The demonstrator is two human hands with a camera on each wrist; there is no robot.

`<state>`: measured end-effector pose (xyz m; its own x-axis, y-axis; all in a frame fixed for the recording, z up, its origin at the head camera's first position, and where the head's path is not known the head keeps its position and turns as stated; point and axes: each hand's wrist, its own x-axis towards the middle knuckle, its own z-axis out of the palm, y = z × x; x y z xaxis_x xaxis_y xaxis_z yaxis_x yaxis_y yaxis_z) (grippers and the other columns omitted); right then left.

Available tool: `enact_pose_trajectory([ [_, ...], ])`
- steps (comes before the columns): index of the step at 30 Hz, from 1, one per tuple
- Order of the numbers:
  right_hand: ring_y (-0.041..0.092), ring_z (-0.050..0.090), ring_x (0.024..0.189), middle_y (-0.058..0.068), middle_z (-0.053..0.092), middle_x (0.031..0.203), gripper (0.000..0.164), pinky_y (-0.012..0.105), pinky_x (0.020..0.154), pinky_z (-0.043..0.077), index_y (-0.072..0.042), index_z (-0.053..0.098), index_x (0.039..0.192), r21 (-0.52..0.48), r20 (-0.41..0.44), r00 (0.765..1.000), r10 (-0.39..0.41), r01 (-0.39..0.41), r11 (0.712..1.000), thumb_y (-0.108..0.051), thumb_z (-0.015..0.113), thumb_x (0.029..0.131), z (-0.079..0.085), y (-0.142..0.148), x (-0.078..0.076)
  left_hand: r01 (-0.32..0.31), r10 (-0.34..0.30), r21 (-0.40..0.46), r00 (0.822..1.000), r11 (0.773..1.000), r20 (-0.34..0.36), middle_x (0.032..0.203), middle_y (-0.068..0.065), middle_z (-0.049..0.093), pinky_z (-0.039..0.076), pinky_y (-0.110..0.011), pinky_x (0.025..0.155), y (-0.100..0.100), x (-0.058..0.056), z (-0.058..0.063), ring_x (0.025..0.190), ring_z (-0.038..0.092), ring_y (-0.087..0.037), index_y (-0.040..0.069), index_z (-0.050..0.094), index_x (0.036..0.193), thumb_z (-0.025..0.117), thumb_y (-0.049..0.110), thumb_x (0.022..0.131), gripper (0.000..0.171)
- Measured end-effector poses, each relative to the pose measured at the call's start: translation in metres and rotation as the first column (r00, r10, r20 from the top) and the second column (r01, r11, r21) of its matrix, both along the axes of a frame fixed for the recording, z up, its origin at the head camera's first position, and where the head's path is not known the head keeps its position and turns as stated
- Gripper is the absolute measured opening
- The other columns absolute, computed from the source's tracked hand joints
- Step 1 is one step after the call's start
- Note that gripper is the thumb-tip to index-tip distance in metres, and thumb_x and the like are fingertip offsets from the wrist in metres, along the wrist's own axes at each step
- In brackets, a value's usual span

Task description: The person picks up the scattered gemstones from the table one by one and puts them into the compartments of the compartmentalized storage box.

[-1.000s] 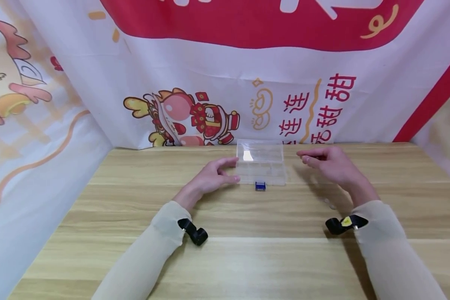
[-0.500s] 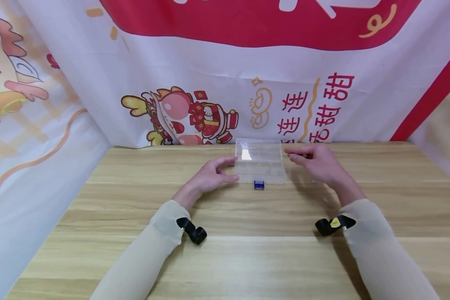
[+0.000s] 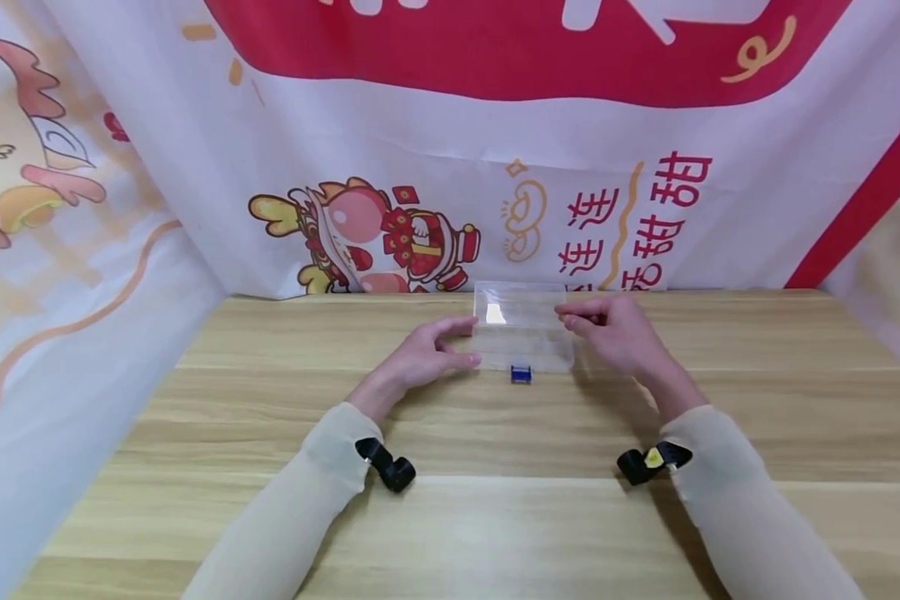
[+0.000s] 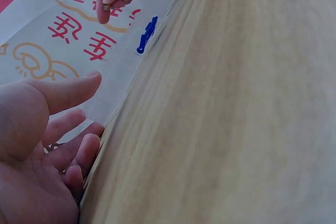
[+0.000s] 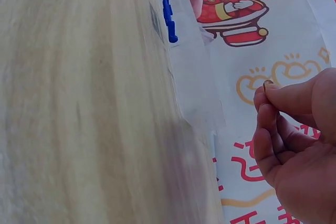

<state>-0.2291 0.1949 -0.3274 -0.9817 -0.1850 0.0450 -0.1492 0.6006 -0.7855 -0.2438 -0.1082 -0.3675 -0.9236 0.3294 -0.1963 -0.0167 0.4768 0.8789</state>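
Since half a second ago, our right hand (image 3: pixel 607 336) is shifting leftward, bringing a tiny brownish piece (image 5: pixel 268 83), pinched between thumb and forefinger, to the right end of the clear plastic compartment box (image 3: pixel 521 348). Our left hand (image 3: pixel 420 354) is staying at its left end, fingers parted. Between our fingertips its lid (image 3: pixel 532 310) is standing open; its contents are escaping us.

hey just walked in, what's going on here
A person is working with both hands at a clear plastic compartment box on a wooden table. The left hand is at the box's left end; the right hand pinches a tiny brownish piece, too small to identify, near the right end. A blue latch shows at the front.
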Motion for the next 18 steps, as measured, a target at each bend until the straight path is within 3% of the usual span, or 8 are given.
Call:
enact_pose_trajectory([
  [10,0.021,0.066,0.104,0.014,0.076,0.128,0.028,0.023,0.078,0.051,-0.006,0.076,0.129,-0.01,-0.056,0.998,-0.013,0.013,1.0,-0.017,0.066,0.106,-0.003,-0.015,-0.004,-0.005,0.005,-0.02,1.0,1.0,-0.011,0.155,0.008,0.058,0.046,-0.035,0.092,-0.002,-0.001,-0.001,0.115,0.056,-0.022,0.036,0.053,0.155,0.082,0.033,0.094,0.068],
  [18,0.024,0.067,0.106,0.012,0.076,0.126,0.026,0.032,0.083,0.053,-0.008,0.077,0.128,-0.002,-0.03,0.999,-0.034,0.034,0.999,-0.016,0.064,0.107,-0.004,-0.027,-0.006,0.023,-0.023,-0.008,0.999,1.0,-0.034,0.154,0.006,0.058,0.047,-0.034,0.09,0.002,-0.001,-0.003,0.111,0.056,-0.021,0.032,0.052,0.156,0.082,0.031,0.093,0.07],
])
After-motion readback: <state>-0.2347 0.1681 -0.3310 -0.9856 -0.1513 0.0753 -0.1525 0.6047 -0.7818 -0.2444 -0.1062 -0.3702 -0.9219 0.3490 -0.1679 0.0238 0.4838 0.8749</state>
